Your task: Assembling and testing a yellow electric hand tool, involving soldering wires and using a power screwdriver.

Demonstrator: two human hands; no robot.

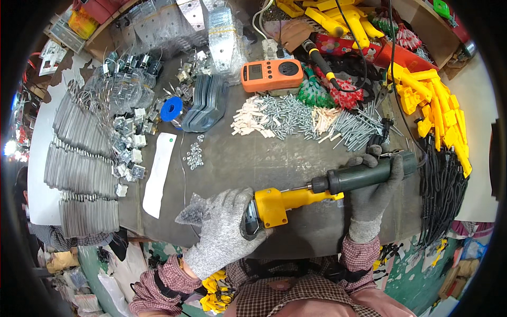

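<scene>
The dark, scuffed surface in front of me is crowded on every side; a heap of silver screws mixed with pale plastic plugs lies across its middle, an orange meter sits behind that heap, and stacks of yellow plastic parts run down the right edge beside a bundle of black cables; on the left are rows of grey metal plates, small metal clips, a blue spool, a little pile of nuts and a white paper strip.

My left hand, in a grey knit glove, is closed around the end of a yellow plastic housing, which I hold low and near my body, just above the front edge of the surface; a small clear bag is pinched under the same hand.

My right hand, also gloved in grey, is wrapped tight on the dark green handle of an electric screwdriver; the tool lies nearly level, its slim bit pointing left and meeting the top of the yellow housing; its cord trails off behind my right hand toward the cables.

My 2 checked sleeves come in from the lower edge.
</scene>
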